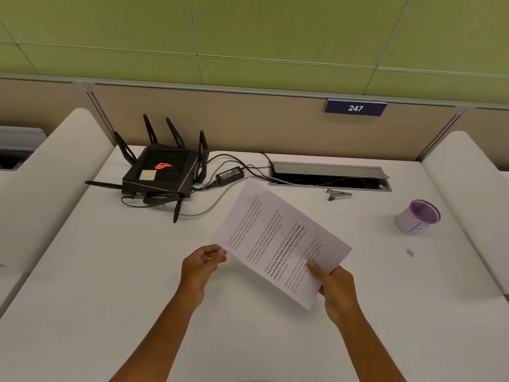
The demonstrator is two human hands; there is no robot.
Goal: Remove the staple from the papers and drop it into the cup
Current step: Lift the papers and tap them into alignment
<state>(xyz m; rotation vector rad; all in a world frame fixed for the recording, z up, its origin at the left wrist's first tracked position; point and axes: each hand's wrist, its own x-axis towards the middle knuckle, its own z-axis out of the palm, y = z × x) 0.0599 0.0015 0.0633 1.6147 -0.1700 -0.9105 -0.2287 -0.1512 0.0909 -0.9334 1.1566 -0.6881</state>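
I hold the papers [278, 238] up above the white desk [110, 271] with both hands. My right hand [334, 282] is closed on their near edge, with the thumb pressed on the printed side. My left hand [202, 261] is pinched with the fingertips at the left corner of the sheets, and I think this is the corner where the staple is, but the staple itself is too small to see, so I cannot tell whether it is in the paper or between my fingers. I judge that I am in the step of working the staple out by hand. The staple remover [340, 194] lies untouched on the desk, far from me, just in front of the open cable tray [330, 176]. The cup [418, 216], white with a purple rim, stands well apart on the right. For the next move I need to keep the small staple firmly pinched, carry it across to the right and release it right over the cup mouth. On the partition a blue plate [355, 108] reads "247". The black router [162, 172] shows a red lit logo. The printed text on the papers is too blurred to read.
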